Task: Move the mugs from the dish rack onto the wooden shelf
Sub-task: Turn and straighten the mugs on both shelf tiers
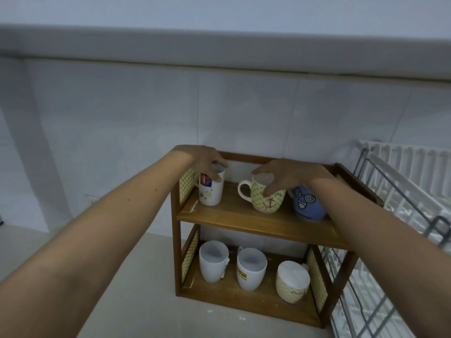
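Observation:
A two-tier wooden shelf (246, 222) stands against the tiled wall. Its upper board carries a tall white mug (211, 193) at the left, a yellow-green anchor mug (267, 200) in the middle and a blue face mug (308, 203) at the right. My left hand (206, 159) grips the rim of the tall white mug from above. My right hand (288, 175) holds the anchor mug by its rim, fingers spread over it. The white dish rack (402, 181) stands to the right; no mugs show in its visible part.
The lower board holds a plain white mug (212, 262), a white mug with a yellow label (251, 269) and a cream patterned mug (291, 281). A grey ledge runs overhead. Pale countertop (136, 301) lies left of the shelf.

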